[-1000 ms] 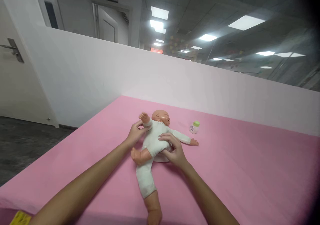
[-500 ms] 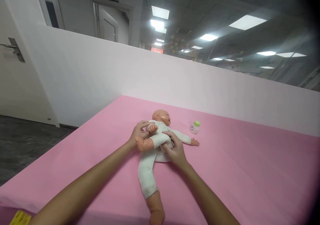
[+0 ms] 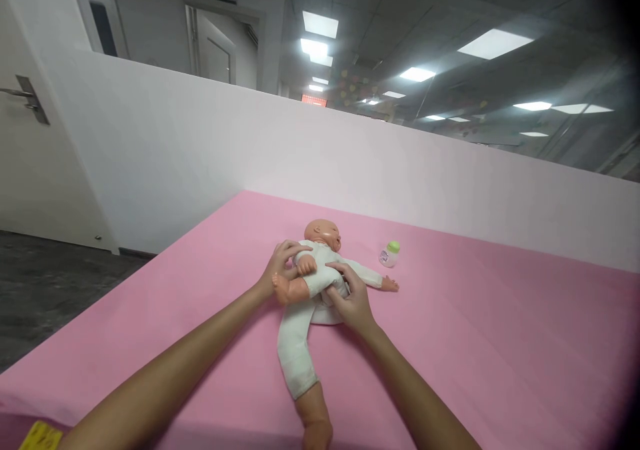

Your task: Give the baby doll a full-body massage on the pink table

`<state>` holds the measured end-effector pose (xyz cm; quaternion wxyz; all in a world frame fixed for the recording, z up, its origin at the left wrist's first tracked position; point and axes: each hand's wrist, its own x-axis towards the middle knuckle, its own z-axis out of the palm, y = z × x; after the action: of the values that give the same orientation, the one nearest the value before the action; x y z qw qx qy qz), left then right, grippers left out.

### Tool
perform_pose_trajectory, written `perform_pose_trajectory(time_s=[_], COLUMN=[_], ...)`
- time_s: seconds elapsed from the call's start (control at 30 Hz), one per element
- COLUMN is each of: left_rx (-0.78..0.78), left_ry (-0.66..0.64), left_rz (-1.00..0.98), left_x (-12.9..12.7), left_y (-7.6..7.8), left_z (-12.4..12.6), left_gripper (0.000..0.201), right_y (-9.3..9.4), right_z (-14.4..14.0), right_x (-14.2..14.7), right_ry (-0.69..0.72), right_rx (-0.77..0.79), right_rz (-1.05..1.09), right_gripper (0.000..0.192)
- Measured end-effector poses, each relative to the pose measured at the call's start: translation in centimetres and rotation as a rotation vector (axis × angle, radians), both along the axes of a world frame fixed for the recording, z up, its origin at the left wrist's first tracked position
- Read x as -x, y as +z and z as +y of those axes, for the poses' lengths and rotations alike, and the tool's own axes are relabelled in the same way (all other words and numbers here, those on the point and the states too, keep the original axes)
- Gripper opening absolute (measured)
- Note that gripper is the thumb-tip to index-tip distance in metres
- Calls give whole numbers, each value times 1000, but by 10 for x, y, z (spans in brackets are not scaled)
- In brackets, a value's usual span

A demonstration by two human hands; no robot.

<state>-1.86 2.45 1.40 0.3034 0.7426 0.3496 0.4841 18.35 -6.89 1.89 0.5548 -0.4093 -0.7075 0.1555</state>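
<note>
- Doll [image 3: 323,279]: lying on pink desk [image 3: 480,317], head at far end, one leg bent up, other straight toward camera.
- Left hand [image 3: 277,268]: at doll's left side, grip closed around its sleeved arm.
- Right hand [image 3: 356,301]: grip closed on doll's bent leg at the thigh.
- Green-lidded jar [image 3: 389,255]: upright, right of doll's head.

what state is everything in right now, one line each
baby doll: lying down, head turned aside, one leg folded up
left hand: holding the doll's bent arm
right hand: holding the doll's folded leg
green-lidded jar: upright, lid on
far door: open
ceiling lights: on
</note>
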Motion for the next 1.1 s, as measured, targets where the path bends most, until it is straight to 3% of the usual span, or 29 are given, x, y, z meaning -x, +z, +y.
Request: perform_pose_trajectory(time_s=[0.1, 0.23, 0.37, 0.53, 0.8, 1.1], left_rx=[-109, -80, 88, 299, 525, 757], left_ry=[-35, -8, 39, 157, 97, 107], left_rz=[97, 33, -203, -426, -662, -793], left_x=[2, 5, 8, 18, 21, 23], left_y=[-1, -3, -5, -8, -11, -17], left_z=[0, 4, 14, 30, 34, 42], left_gripper=[42, 34, 39, 51, 49, 24], right_y=[-1, -1, 8, 29, 61, 67], right_z=[1, 2, 2, -3, -24, -34], right_x=[-1, -7, -17, -37, -67, -58], right_ry=[-1, 70, 184, 349, 477, 609], right_rx=[17, 47, 82, 111, 306, 308], right_rz=[7, -27, -93, -161, -376, -549], right_gripper=[36, 43, 54, 36, 21, 46])
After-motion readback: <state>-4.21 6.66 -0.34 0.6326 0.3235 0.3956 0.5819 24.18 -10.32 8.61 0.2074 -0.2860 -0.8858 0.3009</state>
